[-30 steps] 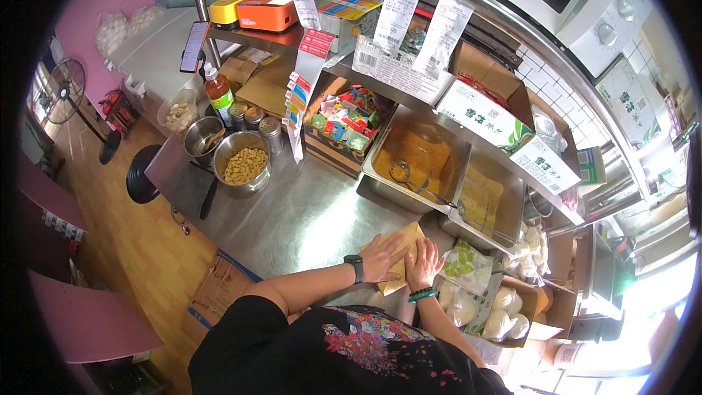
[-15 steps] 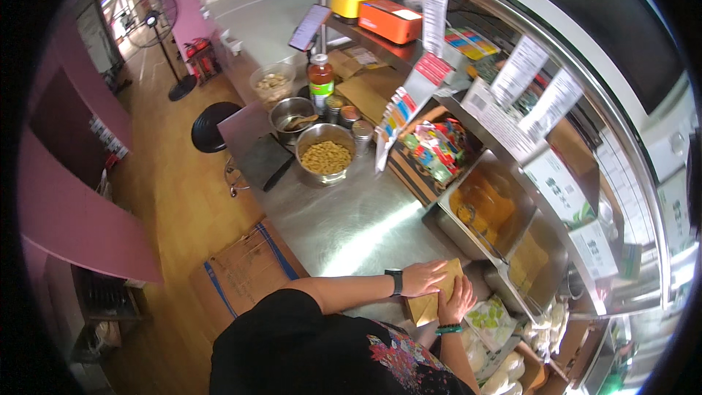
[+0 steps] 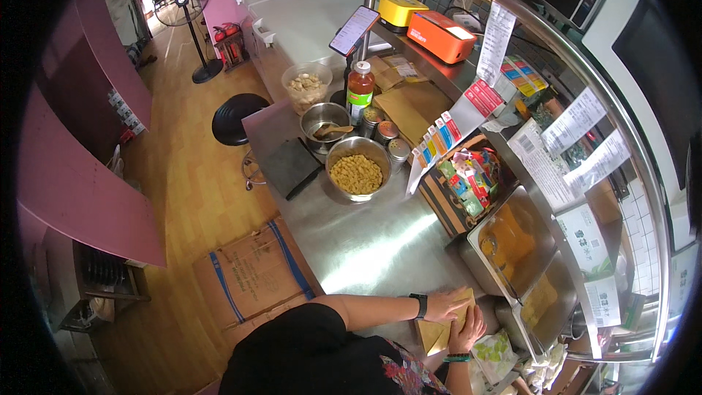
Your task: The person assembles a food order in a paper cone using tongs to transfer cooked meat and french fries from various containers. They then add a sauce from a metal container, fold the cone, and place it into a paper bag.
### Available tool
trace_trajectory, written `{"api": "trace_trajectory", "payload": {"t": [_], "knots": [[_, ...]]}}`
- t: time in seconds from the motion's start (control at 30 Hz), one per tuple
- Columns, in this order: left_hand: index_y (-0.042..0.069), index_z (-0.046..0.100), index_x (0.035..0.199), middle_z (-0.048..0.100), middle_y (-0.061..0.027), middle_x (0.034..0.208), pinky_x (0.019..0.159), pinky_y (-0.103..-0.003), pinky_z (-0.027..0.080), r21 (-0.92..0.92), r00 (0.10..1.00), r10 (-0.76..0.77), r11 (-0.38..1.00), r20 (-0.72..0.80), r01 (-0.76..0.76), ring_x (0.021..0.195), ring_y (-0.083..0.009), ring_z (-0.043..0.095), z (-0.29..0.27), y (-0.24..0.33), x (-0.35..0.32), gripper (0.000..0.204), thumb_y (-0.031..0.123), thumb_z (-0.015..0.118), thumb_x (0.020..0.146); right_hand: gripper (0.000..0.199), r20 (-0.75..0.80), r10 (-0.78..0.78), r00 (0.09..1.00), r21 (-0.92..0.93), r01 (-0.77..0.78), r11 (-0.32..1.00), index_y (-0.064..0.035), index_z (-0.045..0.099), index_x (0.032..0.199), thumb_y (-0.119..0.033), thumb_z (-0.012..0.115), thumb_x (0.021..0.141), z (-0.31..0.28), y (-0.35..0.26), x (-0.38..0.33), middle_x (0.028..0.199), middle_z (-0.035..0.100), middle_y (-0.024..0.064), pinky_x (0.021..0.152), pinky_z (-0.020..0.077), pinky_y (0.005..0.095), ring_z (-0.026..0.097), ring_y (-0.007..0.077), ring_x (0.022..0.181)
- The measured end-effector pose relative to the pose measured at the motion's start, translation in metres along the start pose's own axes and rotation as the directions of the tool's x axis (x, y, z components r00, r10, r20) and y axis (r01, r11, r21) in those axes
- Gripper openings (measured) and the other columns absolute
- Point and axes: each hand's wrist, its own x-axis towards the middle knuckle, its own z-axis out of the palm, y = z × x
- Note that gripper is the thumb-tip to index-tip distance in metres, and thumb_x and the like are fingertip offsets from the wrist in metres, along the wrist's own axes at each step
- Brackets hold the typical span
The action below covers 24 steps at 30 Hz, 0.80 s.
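A brown paper bag (image 3: 436,336) lies folded on the near right part of the steel counter. My left hand (image 3: 443,306), with a dark watch at its wrist, rests on the bag's upper part, fingers stretched out flat. Around the bag's right edge my right hand (image 3: 467,330) bends its fingers and grips it; a green bracelet circles that wrist. The two hands are close together, and they hide part of the bag. Just right of it is a white and green packet (image 3: 494,355).
Steel trays (image 3: 468,240) with orange-brown contents sit to the right. Further along the steel counter (image 3: 358,249) stand a bowl of yellowish pieces (image 3: 356,175), a pot with a wooden spoon (image 3: 324,116), a cleaver (image 3: 292,163), shakers (image 3: 398,149) and a bottle (image 3: 360,89). Cardboard (image 3: 252,274) lies left.
The view has shifted, so the counter and its things appear further right. Both hands stay on the paper bag; the right hand's fingers now look more bent around its edge.
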Motion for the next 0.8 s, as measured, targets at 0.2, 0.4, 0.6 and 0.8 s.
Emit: {"api": "trace_trajectory", "payload": {"t": [0.2, 0.4, 0.6, 0.8], "knots": [[0.01, 0.028, 0.133, 0.012, -0.0269, 0.137, 0.091, -0.04, 0.039, 0.074, 0.988, 0.013, 0.997, -0.152, -0.002, 0.119, -0.0407, 0.033, 0.015, -0.011, -0.003, 0.063, 0.031, 0.055, 0.08, 0.056, 0.02, -0.018, 1.0, -0.021, 0.019, 1.0, -0.0087, 0.045, 0.121, -0.048, 0.044, 0.08, 0.001, -0.014, 0.006, 0.128, 0.04, 0.0112, 0.096, 0.0182, 0.0544, 0.035, 0.0297, 0.119], [0.007, 0.03, 0.131, 0.016, -0.0261, 0.136, 0.095, -0.039, 0.033, 0.008, 0.994, -0.094, 0.996, -0.059, 0.094, 0.119, -0.0379, 0.034, -0.005, 0.0, -0.006, 0.064, 0.03, 0.058, 0.078, 0.056, 0.047, -0.037, 0.998, -0.024, 0.039, 0.999, -0.0054, 0.045, 0.12, -0.047, 0.044, 0.082, -0.004, -0.022, 0.01, 0.126, 0.04, 0.014, 0.096, 0.0183, 0.054, 0.036, 0.0315, 0.118], [0.007, 0.03, 0.131, 0.02, -0.0213, 0.136, 0.094, -0.041, 0.034, -0.023, 0.989, -0.084, 0.996, -0.123, 0.082, 0.12, -0.0357, 0.032, -0.001, -0.004, -0.007, 0.064, 0.027, 0.059, 0.076, 0.054, 0.098, -0.044, 0.994, -0.034, 0.048, 0.998, -0.003, 0.044, 0.122, -0.042, 0.04, 0.085, -0.013, -0.038, 0.019, 0.127, 0.039, 0.0157, 0.098, 0.0178, 0.0488, 0.034, 0.0322, 0.119], [0.01, 0.025, 0.133, 0.015, -0.021, 0.138, 0.093, -0.042, 0.035, -0.086, 0.991, -0.134, 0.988, -0.018, 0.132, 0.117, -0.0389, 0.034, -0.016, 0.0, -0.006, 0.069, 0.028, 0.059, 0.076, 0.056, 0.001, -0.159, 0.987, -0.068, 0.159, 0.985, -0.0024, 0.049, 0.118, -0.045, 0.047, 0.082, -0.024, -0.056, 0.032, 0.12, 0.046, 0.0184, 0.09, 0.0307, 0.0474, 0.041, 0.036, 0.108]]}}
